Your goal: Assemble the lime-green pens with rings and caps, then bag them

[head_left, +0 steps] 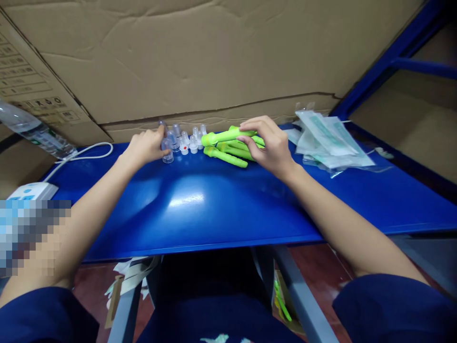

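While the right hand (273,148) is pinching a lime-green, bumpy stick (224,136) over a pile of similar lime-green sticks (229,158) on the glossy blue tabletop (214,209), the left hand (144,146) is touching clear, dome-topped plastic pieces (193,143), fingers curled narrow, though whether it's gripping one I cannot tell. Pieces and sticks are sitting in neighbouring groups, none visibly joined, and pale plastic packets (317,126) are lying at right, so the work is looking early, mostly still left.

Short, dark navy sleeves (392,309).
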Demonstrator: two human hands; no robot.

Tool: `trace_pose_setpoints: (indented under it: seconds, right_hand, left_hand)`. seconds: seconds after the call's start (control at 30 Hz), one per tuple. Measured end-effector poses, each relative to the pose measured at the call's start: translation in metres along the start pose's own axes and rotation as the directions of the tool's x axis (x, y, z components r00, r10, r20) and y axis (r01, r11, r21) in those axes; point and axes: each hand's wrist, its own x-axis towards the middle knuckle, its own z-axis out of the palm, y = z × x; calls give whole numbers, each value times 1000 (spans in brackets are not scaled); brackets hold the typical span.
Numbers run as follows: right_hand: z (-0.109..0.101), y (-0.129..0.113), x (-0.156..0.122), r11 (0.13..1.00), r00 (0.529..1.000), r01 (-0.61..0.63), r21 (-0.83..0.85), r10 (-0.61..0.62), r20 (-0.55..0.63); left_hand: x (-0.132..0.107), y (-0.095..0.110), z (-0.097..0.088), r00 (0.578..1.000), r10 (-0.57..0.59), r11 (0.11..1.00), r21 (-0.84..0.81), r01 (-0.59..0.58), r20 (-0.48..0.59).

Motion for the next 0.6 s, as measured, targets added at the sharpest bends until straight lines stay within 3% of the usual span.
trace_pose_setpoints:
  seconds: [0.17, 0.3, 0.37, 0.43, 0.6]
  right_hand:
    - [4, 1, -1, 1000, 999, -15, 13, 15, -28]
    - [12, -11, -2, 972, 976, -185, 148, 199, -89]
    - [18, -20, -4, 901, 938, -313, 301, 343, -48]
    - [24, -27, -5, 797, 897, -417, 438, 439, 56]
    - [30, -23, -6, 620, 815, -565, 545, 523, 250]
  left_hand:
    - [6, -8, 22, 996, -16, 1000, -28, 14, -89]
    - [-9, 9, 20, 990, -34, 990, -140, 15, -140]
    - [-19, 26, 19, 983, 0, 957, -287, -54, -184]
    - [-25, 43, 22, 974, 106, 871, -454, -187, -200]
    - [-26, 62, 37, 944, 210, 681, -655, -328, -255]
